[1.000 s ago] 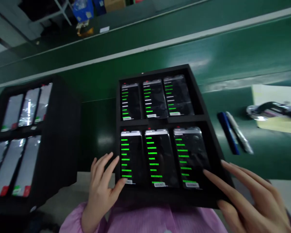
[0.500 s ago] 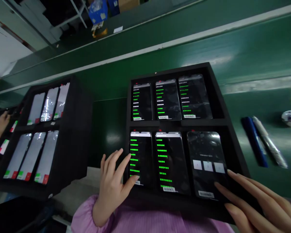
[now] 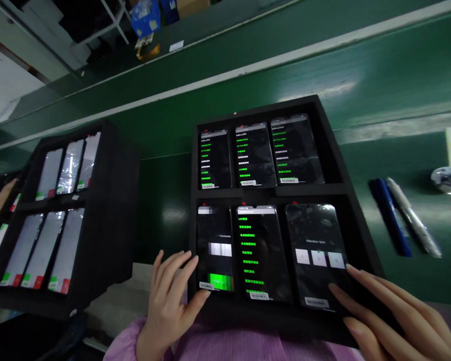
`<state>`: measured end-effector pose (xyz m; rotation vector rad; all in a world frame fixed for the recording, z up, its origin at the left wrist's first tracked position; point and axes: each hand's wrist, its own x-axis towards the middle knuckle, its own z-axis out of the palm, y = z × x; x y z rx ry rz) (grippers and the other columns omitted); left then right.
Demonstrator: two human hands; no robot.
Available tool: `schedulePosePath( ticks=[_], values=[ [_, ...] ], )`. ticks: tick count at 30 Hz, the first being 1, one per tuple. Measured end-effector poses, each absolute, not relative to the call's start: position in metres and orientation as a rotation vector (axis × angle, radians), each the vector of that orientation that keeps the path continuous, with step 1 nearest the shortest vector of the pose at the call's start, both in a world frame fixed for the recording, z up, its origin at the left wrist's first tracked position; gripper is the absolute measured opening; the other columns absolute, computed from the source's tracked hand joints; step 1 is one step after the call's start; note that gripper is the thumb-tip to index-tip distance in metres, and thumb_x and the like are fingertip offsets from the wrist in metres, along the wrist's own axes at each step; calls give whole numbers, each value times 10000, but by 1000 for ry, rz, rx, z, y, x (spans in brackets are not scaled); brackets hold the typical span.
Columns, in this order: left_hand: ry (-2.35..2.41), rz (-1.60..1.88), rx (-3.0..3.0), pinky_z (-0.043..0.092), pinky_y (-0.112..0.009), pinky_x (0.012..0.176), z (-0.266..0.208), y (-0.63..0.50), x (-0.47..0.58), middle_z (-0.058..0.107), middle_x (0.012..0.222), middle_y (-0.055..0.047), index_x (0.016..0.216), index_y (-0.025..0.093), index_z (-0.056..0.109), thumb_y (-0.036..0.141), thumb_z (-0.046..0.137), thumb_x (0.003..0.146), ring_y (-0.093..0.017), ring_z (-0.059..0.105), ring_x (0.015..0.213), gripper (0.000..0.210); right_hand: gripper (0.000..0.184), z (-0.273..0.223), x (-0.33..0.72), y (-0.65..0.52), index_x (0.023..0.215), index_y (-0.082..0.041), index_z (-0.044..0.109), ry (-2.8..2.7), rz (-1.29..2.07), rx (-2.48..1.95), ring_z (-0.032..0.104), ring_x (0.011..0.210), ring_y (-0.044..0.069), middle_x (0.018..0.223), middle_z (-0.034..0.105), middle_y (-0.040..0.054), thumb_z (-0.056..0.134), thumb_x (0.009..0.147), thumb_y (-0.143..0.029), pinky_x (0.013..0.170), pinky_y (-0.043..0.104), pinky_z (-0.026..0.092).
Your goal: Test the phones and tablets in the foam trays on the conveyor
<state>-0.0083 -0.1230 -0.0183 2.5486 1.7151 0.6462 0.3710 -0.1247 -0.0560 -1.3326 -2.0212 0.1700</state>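
Note:
In front of me is a black tray [image 3: 261, 194] holding several phones in two rows. My left hand [image 3: 171, 296] has its fingers spread at the lower left phone [image 3: 215, 250], whose screen is part-way between pages with a green block near the bottom. My right hand [image 3: 398, 311] lies with fingers apart over the right edge of the lower right phone [image 3: 315, 250], which reads "Vibrator test" above three white squares. Between them, the lower middle phone [image 3: 262, 255] shows a list of green lines. Neither hand grips anything.
To the left stands another black tray [image 3: 113, 215] of phones with pale screens. Another person's hand [image 3: 3, 198] shows at the far left edge. A blue marker [image 3: 389, 215] and a white pen [image 3: 413, 215] lie right of my tray on the green bench. A blue bin [image 3: 146, 19] sits at the back.
The lower left phone's screen has switched from a green list to a changing test page. My left hand has drawn back slightly downward; my right hand has barely moved.

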Motion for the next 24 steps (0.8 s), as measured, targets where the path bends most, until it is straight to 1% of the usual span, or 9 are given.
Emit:
schedulePosePath(
  ticks=[2,3,8,10,12,14,16,20,24],
  values=[
    [1705,606,2544,347,-501,1296,-20,-125,-8,691,1330,-122,1413,174,612,296,612,1048,-246,649,1273,385,670,-58,375,-123,1584,-351,551,-2086,114,-1286,688,1173,365,1547,595,96,695,970,-125,907,532,545],
    [1704,597,2544,348,-501,1296,-20,-126,-7,686,1338,-122,1409,177,616,296,609,1050,-246,644,1283,379,709,-59,376,-123,1610,-360,511,-2096,101,-1281,691,1163,369,1552,590,96,693,967,-122,897,537,547],
    [1675,518,2571,294,-502,1319,-18,-129,-5,607,1423,-135,1424,189,625,300,592,1055,-250,592,1342,387,727,-59,376,-124,1614,-375,499,-2080,113,-1308,690,1161,374,1539,600,92,680,966,-100,891,543,542],
    [1627,426,2617,222,-511,1342,-16,-131,-6,560,1467,-143,1455,196,620,359,571,1069,-265,550,1379,422,621,-58,375,-123,1545,-309,597,-2096,96,-1289,690,1153,371,1495,627,127,681,967,-100,890,531,536],
    [1595,319,2666,142,-513,1355,-16,-133,-7,521,1500,-147,1479,213,619,416,562,1071,-281,514,1398,459,392,-54,374,-121,1363,-201,705,-2136,51,-1269,688,1146,364,1422,654,177,664,983,-117,882,508,541],
    [1582,261,2704,90,-507,1358,-17,-135,-9,501,1519,-150,1503,228,610,444,566,1063,-295,497,1392,492,202,-48,372,-118,1192,-135,724,-2176,16,-1273,680,1152,355,1352,665,213,627,1014,-145,875,486,557],
    [1572,262,2730,75,-504,1356,-22,-136,-12,495,1525,-151,1554,246,566,446,571,1055,-305,497,1375,538,168,-43,369,-117,1147,-108,712,-2169,8,-1299,667,1173,347,1322,662,226,589,1044,-162,879,475,571],
    [1545,287,2771,74,-503,1357,-31,-134,-17,492,1528,-141,1670,294,391,435,585,1038,-314,510,1348,675,189,-36,365,-117,1168,-94,705,-2145,10,-1326,648,1201,337,1328,655,225,570,1064,-176,881,472,592],
    [1546,305,2782,90,-511,1357,-35,-134,-18,499,1520,-129,1690,326,334,418,581,1036,-316,527,1317,705,197,-35,364,-117,1134,-85,717,-2144,6,-1335,652,1189,339,1303,670,228,570,1068,-198,860,475,608]
  ],
)
